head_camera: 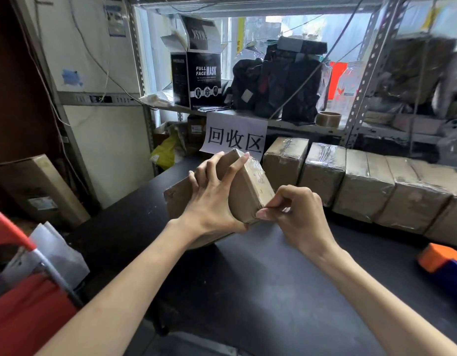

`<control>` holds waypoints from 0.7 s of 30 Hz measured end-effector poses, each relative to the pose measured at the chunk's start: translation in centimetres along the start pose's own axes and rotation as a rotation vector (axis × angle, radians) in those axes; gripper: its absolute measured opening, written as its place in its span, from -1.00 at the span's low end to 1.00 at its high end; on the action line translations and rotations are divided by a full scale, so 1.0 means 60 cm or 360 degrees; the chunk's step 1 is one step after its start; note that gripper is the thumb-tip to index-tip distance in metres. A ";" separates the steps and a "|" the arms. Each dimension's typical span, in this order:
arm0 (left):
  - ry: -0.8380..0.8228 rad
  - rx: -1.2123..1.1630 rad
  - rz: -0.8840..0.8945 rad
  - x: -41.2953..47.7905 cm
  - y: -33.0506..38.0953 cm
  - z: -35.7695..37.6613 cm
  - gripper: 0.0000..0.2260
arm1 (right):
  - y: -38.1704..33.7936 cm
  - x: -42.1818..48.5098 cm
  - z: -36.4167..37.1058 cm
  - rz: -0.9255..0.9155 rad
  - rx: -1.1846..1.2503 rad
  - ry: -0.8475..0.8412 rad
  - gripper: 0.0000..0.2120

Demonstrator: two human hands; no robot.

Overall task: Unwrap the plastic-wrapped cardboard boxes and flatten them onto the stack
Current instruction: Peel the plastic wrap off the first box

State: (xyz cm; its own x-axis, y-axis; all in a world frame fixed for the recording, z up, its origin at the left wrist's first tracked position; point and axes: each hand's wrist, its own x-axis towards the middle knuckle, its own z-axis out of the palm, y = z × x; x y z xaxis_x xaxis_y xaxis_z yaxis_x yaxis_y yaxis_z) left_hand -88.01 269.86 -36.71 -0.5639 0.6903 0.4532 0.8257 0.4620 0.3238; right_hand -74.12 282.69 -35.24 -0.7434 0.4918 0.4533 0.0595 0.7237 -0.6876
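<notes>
A small brown cardboard box (pixel 250 186), partly covered in clear plastic wrap, is held up above the black table (pixel 248 278). My left hand (pixel 212 201) grips its left face, fingers spread up the side. At the box's lower right corner, my right hand (pixel 296 214) pinches the wrap or the box's edge; which one I cannot tell. Flat brown cardboard (pixel 174 199) lies behind and under the held box, mostly hidden by my left hand. A row of several plastic-wrapped boxes (pixel 363 181) stands along the table's back right.
A paper sign (pixel 235 137) hangs from the metal shelf behind. On the shelf are a black mask box (pixel 201 80), dark bags and a tape roll (pixel 328 119). A red tape dispenser (pixel 21 273) sits at front left, an orange-blue object (pixel 443 263) at right.
</notes>
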 end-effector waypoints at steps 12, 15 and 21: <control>0.0155 -0.0083 -0.0091 -0.011 0.022 0.003 0.15 | -0.017 0.010 -0.002 0.0265 -0.0163 -0.0063 -0.81; 0.0151 -0.0102 -0.0089 -0.013 0.022 0.003 0.16 | -0.019 0.016 -0.006 0.0383 0.0028 -0.0162 -0.83; 0.0154 -0.0121 -0.0107 -0.012 0.018 0.002 0.16 | -0.009 0.011 0.004 0.0270 0.0192 -0.0200 -0.77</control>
State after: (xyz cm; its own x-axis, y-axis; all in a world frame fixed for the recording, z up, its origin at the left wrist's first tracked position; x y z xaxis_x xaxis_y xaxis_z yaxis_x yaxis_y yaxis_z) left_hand -86.74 269.92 -36.79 -0.6196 0.6005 0.5055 0.7847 0.4594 0.4161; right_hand -74.77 282.49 -34.68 -0.8069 0.5320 0.2567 0.1163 0.5691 -0.8140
